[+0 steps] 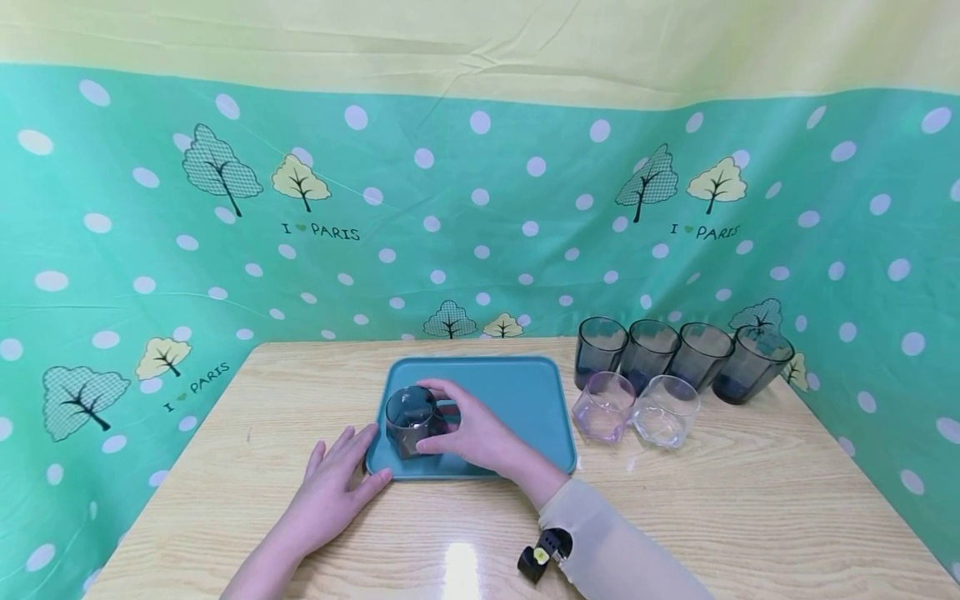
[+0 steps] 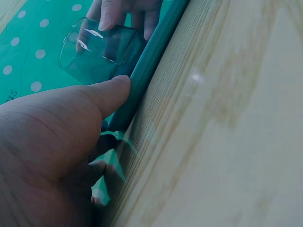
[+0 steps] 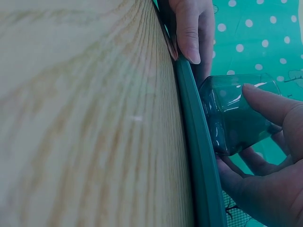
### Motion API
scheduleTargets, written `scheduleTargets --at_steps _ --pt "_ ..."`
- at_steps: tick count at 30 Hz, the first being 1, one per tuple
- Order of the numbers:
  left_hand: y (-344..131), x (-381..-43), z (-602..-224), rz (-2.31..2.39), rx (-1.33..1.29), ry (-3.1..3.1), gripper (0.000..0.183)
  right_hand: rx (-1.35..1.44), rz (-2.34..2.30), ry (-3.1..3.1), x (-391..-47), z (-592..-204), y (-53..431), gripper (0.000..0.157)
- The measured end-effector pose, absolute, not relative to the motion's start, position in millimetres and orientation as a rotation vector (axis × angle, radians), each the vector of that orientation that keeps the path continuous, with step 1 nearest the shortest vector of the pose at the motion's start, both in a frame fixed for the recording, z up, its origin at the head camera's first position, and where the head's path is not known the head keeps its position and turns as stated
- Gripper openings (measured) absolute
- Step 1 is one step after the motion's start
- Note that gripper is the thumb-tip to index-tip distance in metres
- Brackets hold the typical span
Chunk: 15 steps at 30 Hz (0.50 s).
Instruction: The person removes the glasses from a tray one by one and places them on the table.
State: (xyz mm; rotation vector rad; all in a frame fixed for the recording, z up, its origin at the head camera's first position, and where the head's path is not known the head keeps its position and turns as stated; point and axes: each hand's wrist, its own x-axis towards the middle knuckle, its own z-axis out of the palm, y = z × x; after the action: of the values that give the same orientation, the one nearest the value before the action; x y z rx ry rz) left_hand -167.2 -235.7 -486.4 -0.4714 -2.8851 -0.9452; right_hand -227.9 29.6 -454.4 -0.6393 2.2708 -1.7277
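A short smoky-grey glass [image 1: 411,423] stands upright near the left end of a blue rectangular tray [image 1: 502,400]. My right hand [image 1: 476,429] holds this glass from its right side, thumb toward the front and fingers toward the back. In the right wrist view the thumb lies against the wall of the dark glass [image 3: 236,109]. My left hand [image 1: 333,492] rests at the tray's front left corner, its fingers along the left edge. The left wrist view shows that hand's thumb [image 2: 116,92] touching the rim of the tray [image 2: 137,85].
Right of the tray stand several tall dark glasses [image 1: 652,354] in a row. Before them are a pinkish short glass [image 1: 603,408] and a clear short glass [image 1: 666,412]. A dotted green curtain [image 1: 480,225] hangs behind the wooden table [image 1: 750,517].
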Motion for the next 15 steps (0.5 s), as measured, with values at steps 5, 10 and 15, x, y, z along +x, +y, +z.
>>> scheduleTargets --at_steps 5,10,15 --pt "-235.8 -167.4 -486.8 -0.945 -0.47 -2.884 0.078 -0.628 -1.734 2.264 -227.7 -454.2 30.0 0.084" --pt "-235.5 -167.5 -486.6 -0.944 -0.469 -2.883 0.077 -0.627 -1.734 2.263 -227.8 -454.7 30.4 0.085" --pt "-235.4 -167.5 -486.4 -0.949 -0.469 -2.883 0.078 -0.645 -1.729 2.264 -228.3 -454.9 30.6 0.086"
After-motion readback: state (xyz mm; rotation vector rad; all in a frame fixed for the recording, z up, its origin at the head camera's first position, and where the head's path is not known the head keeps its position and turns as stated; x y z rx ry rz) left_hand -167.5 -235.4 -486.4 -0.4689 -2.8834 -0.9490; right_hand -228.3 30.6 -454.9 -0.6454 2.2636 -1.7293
